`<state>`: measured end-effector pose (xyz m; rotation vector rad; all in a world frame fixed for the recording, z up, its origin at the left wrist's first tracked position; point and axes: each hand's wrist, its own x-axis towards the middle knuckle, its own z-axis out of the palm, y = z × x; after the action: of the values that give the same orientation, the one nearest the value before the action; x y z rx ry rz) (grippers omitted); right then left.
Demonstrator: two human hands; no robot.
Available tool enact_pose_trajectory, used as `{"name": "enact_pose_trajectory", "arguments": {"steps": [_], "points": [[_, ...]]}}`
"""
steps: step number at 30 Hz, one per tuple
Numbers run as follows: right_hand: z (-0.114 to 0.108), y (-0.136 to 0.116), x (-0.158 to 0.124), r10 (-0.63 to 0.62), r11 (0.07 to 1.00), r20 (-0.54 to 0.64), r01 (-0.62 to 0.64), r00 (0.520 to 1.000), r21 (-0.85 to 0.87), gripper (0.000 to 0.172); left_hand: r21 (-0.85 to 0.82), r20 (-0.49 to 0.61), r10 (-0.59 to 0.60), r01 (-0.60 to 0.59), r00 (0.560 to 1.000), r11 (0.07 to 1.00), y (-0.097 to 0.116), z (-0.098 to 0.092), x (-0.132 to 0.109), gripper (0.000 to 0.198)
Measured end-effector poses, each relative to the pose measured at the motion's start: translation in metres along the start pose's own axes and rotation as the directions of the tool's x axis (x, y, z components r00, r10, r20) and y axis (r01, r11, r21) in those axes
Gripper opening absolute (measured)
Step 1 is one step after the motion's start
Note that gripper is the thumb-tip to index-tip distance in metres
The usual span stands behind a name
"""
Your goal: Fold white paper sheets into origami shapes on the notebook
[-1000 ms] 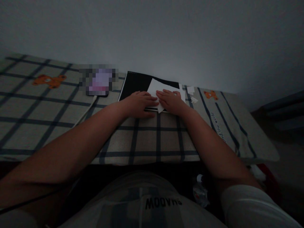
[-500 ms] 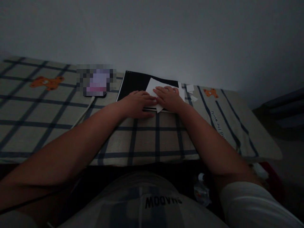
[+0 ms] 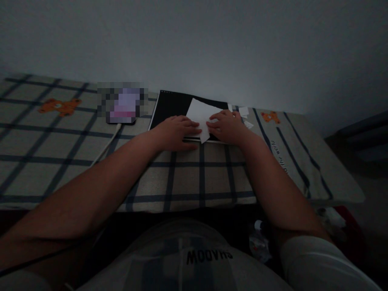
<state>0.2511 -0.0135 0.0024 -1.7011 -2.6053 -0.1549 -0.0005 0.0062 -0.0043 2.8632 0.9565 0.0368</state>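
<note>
A folded piece of white paper [image 3: 201, 111] lies on a flat black book or folder [image 3: 172, 103] on the cloth-covered table. My left hand [image 3: 174, 132] rests at the paper's left side, fingers stretched out over its lower left part and the thumb near the black item's front edge. On the paper's right side lies my right hand [image 3: 227, 126], its fingers spread and slightly bent with the tips on the sheet. A pointed paper corner shows between the two hands. The paper's right part is hidden under my right hand.
Small white paper scraps [image 3: 243, 111] lie right of the black item. A phone [image 3: 124, 107], partly blurred out, sits at the left with a white cable [image 3: 106, 145]. The checked tablecloth [image 3: 212, 182] meets a wall behind. Below the table edge stands a clear plastic bottle [image 3: 259, 242].
My right hand has slid to the right across the paper, away from my left hand, uncovering more of the sheet's middle. My left hand has stayed in place.
</note>
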Motion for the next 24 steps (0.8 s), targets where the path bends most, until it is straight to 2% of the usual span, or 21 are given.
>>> {"name": "enact_pose_trajectory", "arguments": {"steps": [6,19,24], "points": [[0.006,0.0053,-0.0051,-0.038,0.999,-0.035,0.038,0.999,-0.001,0.048,0.006,0.008,-0.022,0.022,1.0,1.0,0.0011,-0.0038,-0.0017,0.063],[0.0009,0.0009,-0.0062,-0.124,0.989,0.069,0.118,0.99,0.087,0.059,-0.002,0.004,-0.069,0.069,0.998,0.998,0.004,-0.006,-0.0033,0.071],[0.0027,0.0023,-0.0074,-0.131,0.987,0.065,0.124,0.989,0.104,0.062,0.008,-0.036,-0.044,0.044,0.998,0.999,-0.0017,-0.0039,-0.004,0.062]]}}
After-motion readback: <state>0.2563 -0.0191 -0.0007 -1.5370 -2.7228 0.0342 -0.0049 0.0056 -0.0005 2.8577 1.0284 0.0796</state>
